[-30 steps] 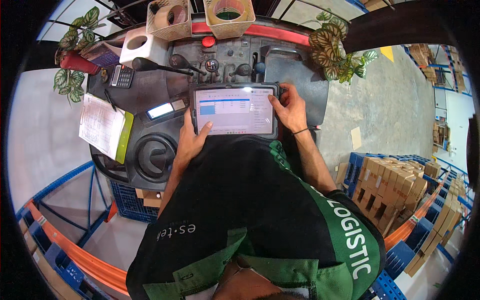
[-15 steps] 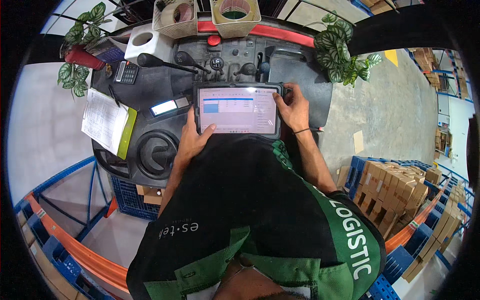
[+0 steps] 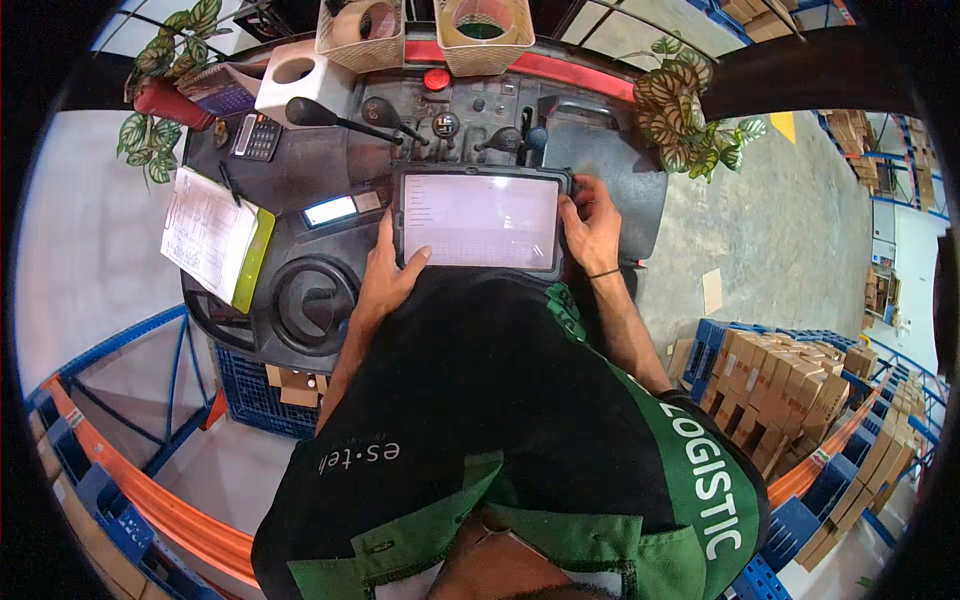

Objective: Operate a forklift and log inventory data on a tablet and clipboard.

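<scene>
A tablet [image 3: 480, 222] in a thick dark case lies level in front of me, its lit screen showing a mostly pale page. My left hand [image 3: 392, 274] grips its lower left corner, thumb resting over the front and fingers along the side. At the opposite side my right hand [image 3: 594, 232] is closed on the right edge, thumb near the frame and fingers curled at the upper corner. The fingertips behind the case are hidden. Just left of the tablet, a small lit display [image 3: 330, 211] is set in the black console [image 3: 355, 165].
Black levers [image 3: 312, 112] and a red button [image 3: 436, 79] stand behind the tablet. On the left lie a clipboard with papers [image 3: 213, 232], a calculator [image 3: 256, 137] and a round steering wheel [image 3: 312, 305]. Baskets with tape rolls [image 3: 483, 22], potted plants [image 3: 672, 100] and stacked cartons [image 3: 765, 370] surround me.
The tablet's screen has switched from a table with blue rows to a mostly blank page. My right thumb has drawn back from the screen to the tablet's edge.
</scene>
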`<state>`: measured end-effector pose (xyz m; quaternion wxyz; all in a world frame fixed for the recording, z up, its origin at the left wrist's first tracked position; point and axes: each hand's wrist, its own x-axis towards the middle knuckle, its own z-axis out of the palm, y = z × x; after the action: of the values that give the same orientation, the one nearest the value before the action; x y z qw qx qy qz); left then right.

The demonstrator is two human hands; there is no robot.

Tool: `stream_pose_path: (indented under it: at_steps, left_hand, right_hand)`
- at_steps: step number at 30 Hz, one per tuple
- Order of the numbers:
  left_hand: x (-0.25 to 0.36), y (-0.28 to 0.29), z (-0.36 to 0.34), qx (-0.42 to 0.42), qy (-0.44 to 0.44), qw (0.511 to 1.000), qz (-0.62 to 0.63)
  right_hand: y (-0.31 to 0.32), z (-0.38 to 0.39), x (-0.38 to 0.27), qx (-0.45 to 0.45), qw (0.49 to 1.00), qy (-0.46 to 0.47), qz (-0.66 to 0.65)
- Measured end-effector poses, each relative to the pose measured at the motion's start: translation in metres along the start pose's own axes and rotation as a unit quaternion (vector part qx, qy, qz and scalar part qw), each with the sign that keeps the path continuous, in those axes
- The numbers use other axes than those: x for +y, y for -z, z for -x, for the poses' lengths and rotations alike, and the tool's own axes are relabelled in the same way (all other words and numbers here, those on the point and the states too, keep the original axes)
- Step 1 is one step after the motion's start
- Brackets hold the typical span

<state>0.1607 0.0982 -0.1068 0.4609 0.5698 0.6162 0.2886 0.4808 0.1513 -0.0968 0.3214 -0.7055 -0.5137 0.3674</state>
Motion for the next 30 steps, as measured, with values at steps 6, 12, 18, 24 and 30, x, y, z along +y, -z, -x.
stream_pose_path:
  at_steps: [6,12,18,24,30]
  left_hand:
    - [-0.015,-0.002,0.003,0.003,0.003,1.0,0.019]
    - [-0.017,-0.006,0.003,0.004,-0.038,0.998,0.057]
    - [-0.02,-0.002,0.002,0.003,-0.014,0.997,0.071]
    - [-0.011,-0.001,-0.002,-0.001,0.0,0.999,0.045]
    - [-0.012,-0.001,0.002,-0.009,0.001,0.999,0.05]
  right_hand:
    - [-0.018,0.032,-0.001,0.062,0.98,0.168,0.089]
    - [-0.021,0.06,0.014,0.039,0.992,0.096,0.076]
    - [-0.018,0.06,0.013,0.018,0.996,0.08,0.04]
    - [-0.022,0.056,0.013,0.023,0.994,0.086,0.063]
    - [-0.024,0.056,0.015,0.047,0.991,0.105,0.074]
